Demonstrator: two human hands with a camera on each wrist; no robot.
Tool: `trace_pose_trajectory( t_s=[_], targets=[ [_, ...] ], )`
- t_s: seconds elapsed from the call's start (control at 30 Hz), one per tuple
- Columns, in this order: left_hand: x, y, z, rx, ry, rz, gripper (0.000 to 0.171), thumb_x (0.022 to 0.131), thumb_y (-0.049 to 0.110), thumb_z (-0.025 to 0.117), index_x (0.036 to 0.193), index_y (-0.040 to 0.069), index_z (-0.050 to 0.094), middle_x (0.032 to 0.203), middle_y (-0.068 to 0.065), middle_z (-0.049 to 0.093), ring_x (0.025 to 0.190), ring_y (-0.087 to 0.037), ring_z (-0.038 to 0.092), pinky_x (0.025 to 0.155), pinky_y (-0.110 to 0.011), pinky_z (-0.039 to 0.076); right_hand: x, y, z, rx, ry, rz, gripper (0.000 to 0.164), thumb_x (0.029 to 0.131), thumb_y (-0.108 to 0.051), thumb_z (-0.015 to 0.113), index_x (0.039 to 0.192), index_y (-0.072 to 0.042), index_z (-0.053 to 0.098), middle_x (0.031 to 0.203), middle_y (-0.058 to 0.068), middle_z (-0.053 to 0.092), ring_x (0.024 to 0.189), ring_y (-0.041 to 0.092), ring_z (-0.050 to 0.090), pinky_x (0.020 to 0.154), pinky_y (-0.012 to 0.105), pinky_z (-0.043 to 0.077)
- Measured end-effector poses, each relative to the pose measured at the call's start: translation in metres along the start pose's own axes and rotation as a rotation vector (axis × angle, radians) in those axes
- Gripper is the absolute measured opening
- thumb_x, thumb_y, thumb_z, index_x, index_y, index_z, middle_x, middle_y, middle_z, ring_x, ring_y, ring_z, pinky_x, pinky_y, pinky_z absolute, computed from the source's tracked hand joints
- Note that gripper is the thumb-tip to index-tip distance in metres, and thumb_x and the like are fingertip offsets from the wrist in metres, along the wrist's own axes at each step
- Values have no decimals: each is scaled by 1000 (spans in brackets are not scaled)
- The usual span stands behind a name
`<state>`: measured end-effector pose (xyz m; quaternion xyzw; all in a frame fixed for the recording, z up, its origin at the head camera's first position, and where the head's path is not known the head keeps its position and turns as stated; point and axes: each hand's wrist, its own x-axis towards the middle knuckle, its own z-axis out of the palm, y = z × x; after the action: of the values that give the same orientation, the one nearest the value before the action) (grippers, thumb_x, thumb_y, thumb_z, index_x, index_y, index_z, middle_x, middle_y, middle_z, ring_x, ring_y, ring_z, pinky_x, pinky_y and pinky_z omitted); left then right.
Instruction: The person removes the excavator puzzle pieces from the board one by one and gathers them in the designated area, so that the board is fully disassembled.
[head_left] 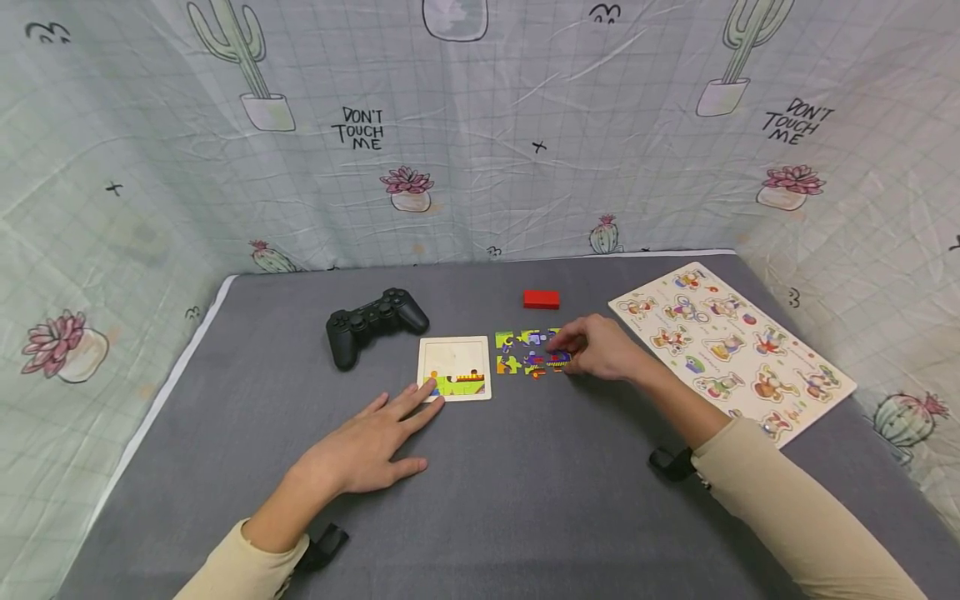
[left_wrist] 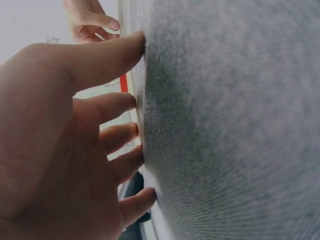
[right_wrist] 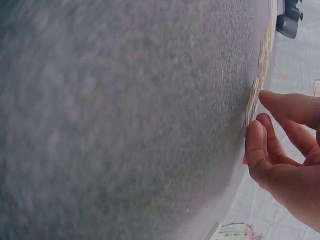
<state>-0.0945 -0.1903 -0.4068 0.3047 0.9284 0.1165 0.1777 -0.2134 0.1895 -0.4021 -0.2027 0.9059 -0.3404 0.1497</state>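
Observation:
My left hand (head_left: 367, 442) lies spread, its fingertips at the lower left edge of a small wooden puzzle tray (head_left: 453, 342). In that tray, a strip of picture with green ground fills the lower part; bare wood shows above. The fingers (left_wrist: 117, 107) of this hand are apart in the left wrist view. To the tray's right, several colourful jigsaw pieces (head_left: 510, 364) lie in rows. My right hand (head_left: 603, 348) reaches over their right end, thumb and fingers bent with a gap between their tips (right_wrist: 256, 132). I cannot tell whether it pinches a piece.
A black game controller (head_left: 377, 321) lies behind and left of the tray. Behind the jigsaw pieces is a red block (head_left: 542, 299). A large wooden board with animal figures (head_left: 738, 333) lies at the right, partly beneath the right forearm in the head view. Printed cloth surrounds the grey table.

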Motion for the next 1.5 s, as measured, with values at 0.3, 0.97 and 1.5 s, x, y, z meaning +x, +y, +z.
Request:
trace_pose_trajectory(
  t_s=[0.3,0.97,1.5],
  targets=[
    [0,0,-1,3,-11,-9,82,101,45,68,167,19,27,177,-6,9,161,-32,21,129,-60,19,4,-13,9,-16,43,-43,28,84,-2,82,112,-8,81,112,8,77,98,24,67,83,36,55],
    [-3,-1,-7,33,4,-57,82,100,46,68,167,20,28,177,-8,8,161,-36,19,128,-62,18,24,-59,39,10,5,-101,25,89,-4,77,114,-8,80,109,9,75,98,26,66,80,33,58],
    [-10,-7,-5,18,-1,-61,80,100,47,68,166,22,29,177,-5,11,161,-37,20,121,-73,23,57,-107,74,-51,-121,-182,25,86,-4,77,111,-8,80,98,6,75,87,14,65,76,24,53]
  ],
)
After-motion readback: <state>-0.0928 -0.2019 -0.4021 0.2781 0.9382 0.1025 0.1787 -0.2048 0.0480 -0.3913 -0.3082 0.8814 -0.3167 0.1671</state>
